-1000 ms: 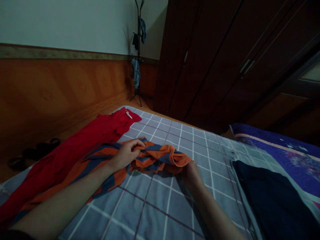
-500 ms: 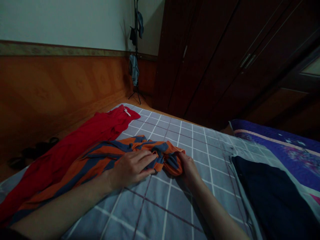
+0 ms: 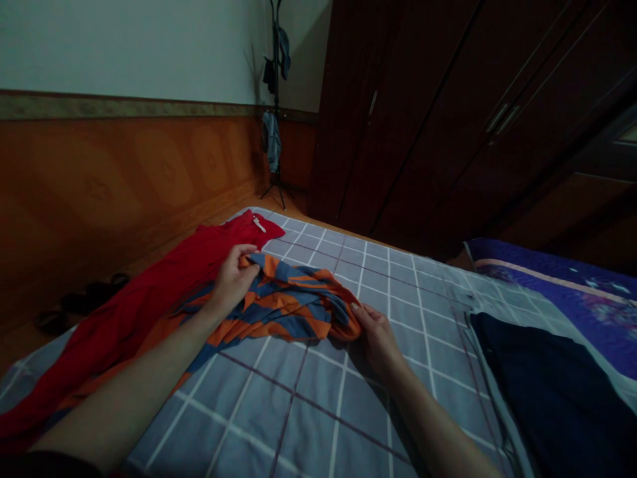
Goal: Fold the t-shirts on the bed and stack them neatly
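Observation:
An orange and blue-grey striped garment (image 3: 288,302) lies bunched on the bed, its exact kind unclear from the folds. My left hand (image 3: 237,275) pinches its far left edge, fingers closed on the cloth. At the right end, my right hand (image 3: 375,332) grips the garment's edge between thumb and fingers. The cloth between both hands is loosely spread and wrinkled, and the rest trails to the lower left beneath my left forearm. Beside it on the left lies a red garment (image 3: 164,292) with a white tag near its far end.
A grey checked sheet (image 3: 318,411) covers the bed. Dark navy folded clothing (image 3: 552,385) lies at the right, near a purple floral cloth (image 3: 562,272). Beyond stand a coat rack (image 3: 277,93) and dark wardrobe (image 3: 398,119). Dark shoes (image 3: 89,295) are on the floor at left.
My left hand has moved up and left to the garment's far edge, and the bunched cloth is more spread out. My right hand keeps its hold at the right end.

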